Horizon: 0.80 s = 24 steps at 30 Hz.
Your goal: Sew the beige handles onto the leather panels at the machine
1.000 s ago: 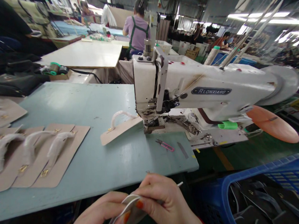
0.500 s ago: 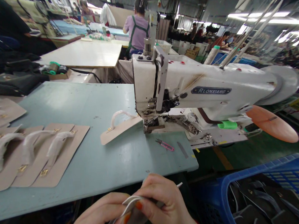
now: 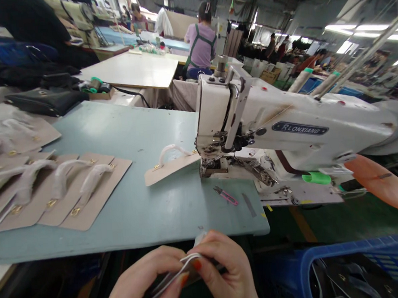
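My left hand (image 3: 148, 282) and my right hand (image 3: 223, 269) meet in front of the table edge. Both are closed, pinching a bag piece (image 3: 175, 276) whose two thin pale edges lie against each other; most of it is hidden by my fingers. A bit of clear plastic film (image 3: 200, 238) sticks up beyond my right hand. On the table ahead, a beige bag flap with a wrapped handle (image 3: 171, 165) rests with one end at the sewing machine (image 3: 267, 113). Pink thread snips (image 3: 226, 195) lie closest to my hands, beside a grey strip (image 3: 248, 205).
Several beige flaps with wrapped handles (image 3: 97, 195) overlap on the left of the pale blue table (image 3: 149, 215). At lower right stands a blue basket (image 3: 303, 273) with dark handled pieces inside. A person in a purple shirt (image 3: 201, 43) sits beyond, facing away.
The view has swung left, so the table and machine appear further right. Both hands keep pinching the bag piece, its two edges now closer together.
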### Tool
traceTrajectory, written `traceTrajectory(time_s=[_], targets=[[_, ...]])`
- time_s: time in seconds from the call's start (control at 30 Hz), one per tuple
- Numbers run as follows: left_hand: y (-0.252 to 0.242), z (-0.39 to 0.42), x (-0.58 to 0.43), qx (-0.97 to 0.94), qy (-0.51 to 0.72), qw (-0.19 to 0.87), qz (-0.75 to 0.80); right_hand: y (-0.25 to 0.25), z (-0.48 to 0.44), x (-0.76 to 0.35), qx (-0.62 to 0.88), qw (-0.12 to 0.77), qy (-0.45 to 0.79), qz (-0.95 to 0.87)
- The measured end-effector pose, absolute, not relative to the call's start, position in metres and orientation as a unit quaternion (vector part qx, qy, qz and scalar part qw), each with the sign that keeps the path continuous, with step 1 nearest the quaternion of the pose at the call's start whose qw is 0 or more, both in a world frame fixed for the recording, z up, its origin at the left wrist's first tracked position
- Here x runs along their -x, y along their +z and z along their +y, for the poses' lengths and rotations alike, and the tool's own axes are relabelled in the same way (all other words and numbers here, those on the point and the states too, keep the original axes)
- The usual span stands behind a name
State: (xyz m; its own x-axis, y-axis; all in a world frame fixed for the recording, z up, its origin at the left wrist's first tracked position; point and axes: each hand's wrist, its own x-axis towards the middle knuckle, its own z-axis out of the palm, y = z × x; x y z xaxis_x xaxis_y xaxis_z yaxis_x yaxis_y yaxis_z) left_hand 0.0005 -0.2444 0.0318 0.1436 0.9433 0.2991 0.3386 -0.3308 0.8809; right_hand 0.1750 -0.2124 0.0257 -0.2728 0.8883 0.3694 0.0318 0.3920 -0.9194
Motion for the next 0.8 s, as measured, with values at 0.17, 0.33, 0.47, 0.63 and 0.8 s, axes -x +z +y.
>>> traceTrajectory(time_s=[0.17,0.33,0.47,0.63,0.8], targets=[[0.029,-0.241,0.001,-0.694,0.392,0.356,0.488,0.024,-0.214,-0.178,0.343,0.483,0.44,-0.675],[0.023,-0.244,-0.005,-0.692,0.407,0.376,0.462,0.024,-0.216,-0.178,0.347,0.481,0.437,-0.676],[0.02,-0.245,-0.008,-0.7,0.372,0.394,0.464,0.023,-0.218,-0.176,0.351,0.497,0.405,-0.682],[0.024,-0.242,-0.007,-0.723,0.324,0.398,0.462,0.02,-0.217,-0.175,0.351,0.491,0.419,-0.678],[0.03,-0.245,0.002,-0.718,0.385,0.317,0.486,0.021,-0.209,-0.183,0.353,0.453,0.435,-0.693]])
